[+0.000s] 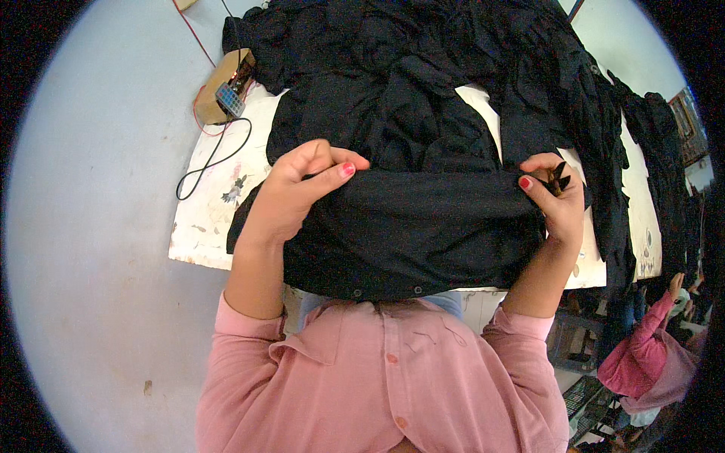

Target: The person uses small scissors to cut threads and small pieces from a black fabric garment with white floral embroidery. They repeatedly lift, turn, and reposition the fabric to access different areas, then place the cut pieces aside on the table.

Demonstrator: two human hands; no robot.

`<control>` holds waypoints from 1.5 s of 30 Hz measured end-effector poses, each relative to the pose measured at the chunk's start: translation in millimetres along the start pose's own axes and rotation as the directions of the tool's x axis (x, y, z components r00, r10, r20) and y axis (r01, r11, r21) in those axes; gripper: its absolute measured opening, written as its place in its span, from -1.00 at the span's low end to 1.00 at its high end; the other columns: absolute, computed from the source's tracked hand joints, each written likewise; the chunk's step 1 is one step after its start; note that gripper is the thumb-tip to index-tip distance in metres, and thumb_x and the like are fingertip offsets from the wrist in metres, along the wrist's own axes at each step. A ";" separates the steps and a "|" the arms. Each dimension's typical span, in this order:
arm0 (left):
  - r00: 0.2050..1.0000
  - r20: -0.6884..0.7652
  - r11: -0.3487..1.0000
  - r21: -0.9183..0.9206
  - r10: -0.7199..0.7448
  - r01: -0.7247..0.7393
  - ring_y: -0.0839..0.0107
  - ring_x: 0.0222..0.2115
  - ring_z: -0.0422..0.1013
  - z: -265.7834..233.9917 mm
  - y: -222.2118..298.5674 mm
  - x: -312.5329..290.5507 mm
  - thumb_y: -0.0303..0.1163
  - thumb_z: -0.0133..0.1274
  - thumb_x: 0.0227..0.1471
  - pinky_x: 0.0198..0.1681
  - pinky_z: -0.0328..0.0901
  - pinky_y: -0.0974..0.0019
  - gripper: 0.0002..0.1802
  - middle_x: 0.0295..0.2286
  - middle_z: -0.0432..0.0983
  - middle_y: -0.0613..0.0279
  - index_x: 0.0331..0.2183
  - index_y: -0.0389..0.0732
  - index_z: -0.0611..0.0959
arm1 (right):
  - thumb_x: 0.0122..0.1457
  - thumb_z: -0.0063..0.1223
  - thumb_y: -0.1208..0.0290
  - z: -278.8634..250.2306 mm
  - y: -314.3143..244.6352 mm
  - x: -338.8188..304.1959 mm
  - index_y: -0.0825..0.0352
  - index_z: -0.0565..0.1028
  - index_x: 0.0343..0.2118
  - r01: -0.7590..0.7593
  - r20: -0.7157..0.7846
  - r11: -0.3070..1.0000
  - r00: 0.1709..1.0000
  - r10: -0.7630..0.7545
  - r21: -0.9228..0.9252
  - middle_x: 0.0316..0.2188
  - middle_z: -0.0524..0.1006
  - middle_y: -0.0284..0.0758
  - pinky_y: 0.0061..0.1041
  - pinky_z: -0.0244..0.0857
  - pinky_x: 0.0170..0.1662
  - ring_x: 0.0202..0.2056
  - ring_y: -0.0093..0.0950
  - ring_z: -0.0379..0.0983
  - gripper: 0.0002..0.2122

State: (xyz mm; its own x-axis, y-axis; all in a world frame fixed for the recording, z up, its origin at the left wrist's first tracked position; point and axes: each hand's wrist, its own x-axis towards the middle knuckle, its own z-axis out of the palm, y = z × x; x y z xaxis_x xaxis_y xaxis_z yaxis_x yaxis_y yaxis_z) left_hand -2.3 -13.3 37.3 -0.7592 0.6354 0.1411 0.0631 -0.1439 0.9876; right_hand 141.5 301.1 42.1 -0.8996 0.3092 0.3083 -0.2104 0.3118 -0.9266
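**Black cloth drawn taut at the near edge**

A worker in a pink shirt (370, 362) holds a black garment (423, 226) at the near edge of the tabletop (200, 234), midway between its near corners. The fingers of the left hand (308, 175) and right hand (555, 200) are pinched narrow on the cloth's upper edge, one toward each end. Seen from the room, two buttons (357, 292) sit on the lower edge, which hangs past the tabletop toward the worker's shirt.

The likeliest trouble rides in the right hand: dark, pointed snips (559, 178), apparently tucked among the fingers, could nick or snag the fabric if the hand turns inward. Loosening either pinch might let the edge sag out of line, and the overhanging part's weight could drag the piece off the near edge. Beyond it, a black heap (423, 38) spreads across the tabletop's far side; with cloth so alike in colour, layers could easily be mixed up or tugged along. A brown box (215, 90) near the far left corner could be knocked should that heap shift.
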 end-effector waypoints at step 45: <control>0.935 0.264 0.941 -0.176 -0.237 0.288 0.49 -0.32 0.47 29.0 3.1 -9.7 -0.41 0.13 -0.04 -0.17 0.29 0.45 -0.73 -0.35 0.59 0.19 -0.26 -0.34 0.65 | 0.11 0.07 0.36 75.7 -27.6 -12.6 0.37 0.37 0.05 0.404 0.213 0.852 0.913 -0.349 -0.333 -0.23 0.33 -0.24 -0.58 0.19 -0.20 -0.30 -0.39 0.31 -0.57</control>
State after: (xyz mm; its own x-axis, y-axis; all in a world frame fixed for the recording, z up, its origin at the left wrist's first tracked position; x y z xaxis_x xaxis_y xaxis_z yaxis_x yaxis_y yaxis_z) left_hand 24.1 2.1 40.9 -0.5541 0.8282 -0.0839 -0.2732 -0.0857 0.9581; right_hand 129.8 220.6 47.5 -0.8291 -0.0182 0.5588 -0.4152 0.6895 -0.5935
